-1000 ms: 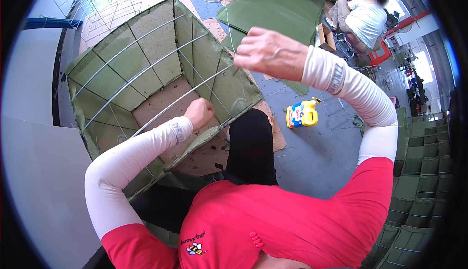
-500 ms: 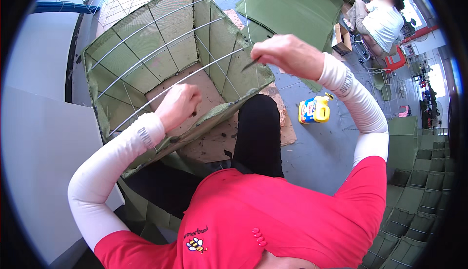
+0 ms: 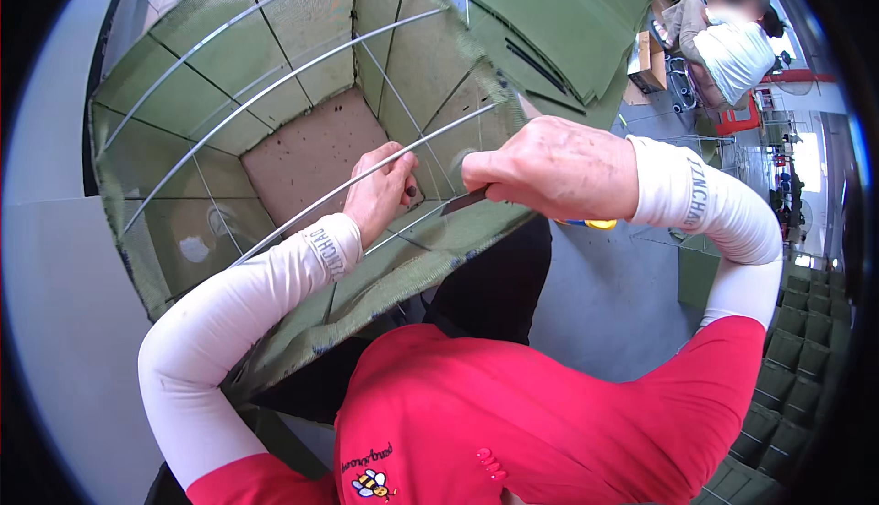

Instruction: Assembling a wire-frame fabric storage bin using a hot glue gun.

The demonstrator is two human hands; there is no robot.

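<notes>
A large open box of green fabric on a wire frame tilts in front of me, its brown bottom speckled with dark bits. Thin metal rods cross its mouth. My left hand reaches inside, next to the nearest rod, fingers curled and pinched together; a dark spot shows at the fingertips, too small to name. My right hand is closed around a dark flat knife, its blade pointing left near the box's right inner wall. The near fabric edge lies by my knees.
Green sheets lie beyond the box, with a cardboard box beside them. A person in white sits at the far right. Rows of green boxes stand at right; a yellow container is mostly hidden behind my right wrist.
The box looks larger and nearer. My left hand has moved right, beside the nearest rod. My right hand has come lower with the knife, and its wrist now covers most of the yellow container.
</notes>
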